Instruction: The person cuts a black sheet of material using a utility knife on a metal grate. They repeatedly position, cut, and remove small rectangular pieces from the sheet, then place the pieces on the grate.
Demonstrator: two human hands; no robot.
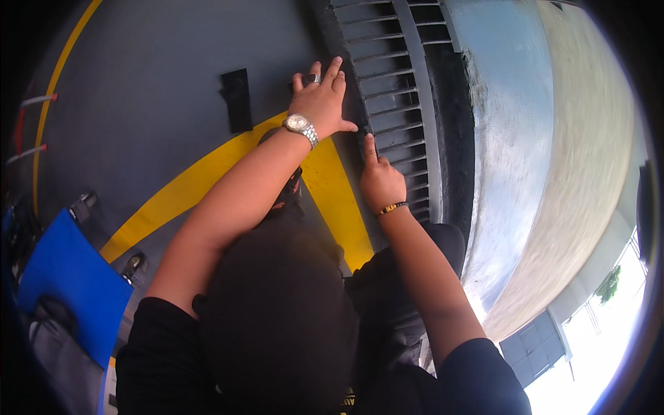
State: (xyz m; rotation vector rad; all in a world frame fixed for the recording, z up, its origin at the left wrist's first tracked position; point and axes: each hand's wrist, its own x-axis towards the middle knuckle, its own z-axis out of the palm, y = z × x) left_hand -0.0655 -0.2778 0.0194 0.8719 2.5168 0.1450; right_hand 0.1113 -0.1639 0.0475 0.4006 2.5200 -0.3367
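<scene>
My left hand (321, 104) lies over the dark grey floor (173, 83) at the edge of a metal drain grate (420, 83). Its fingers are spread, with a dark ring on one of them and a silver watch (299, 126) at the wrist. Just nearer to me is my right hand (384, 183), beside the grate's left edge. The index finger points forward along a thin dark thing (367, 130), while the other fingers are curled under. What they grip is mostly hidden. A black flat strip (237, 100) rests on the floor left of my left hand.
Yellow painted bands (332, 187) cross the floor beneath my arms. Right of the grate rises a pale, weathered wall (515, 138). A blue folding seat (76, 266) with a grey bag (62, 360) stands at lower left. My dark-clothed knee (443, 245) is close to the grate.
</scene>
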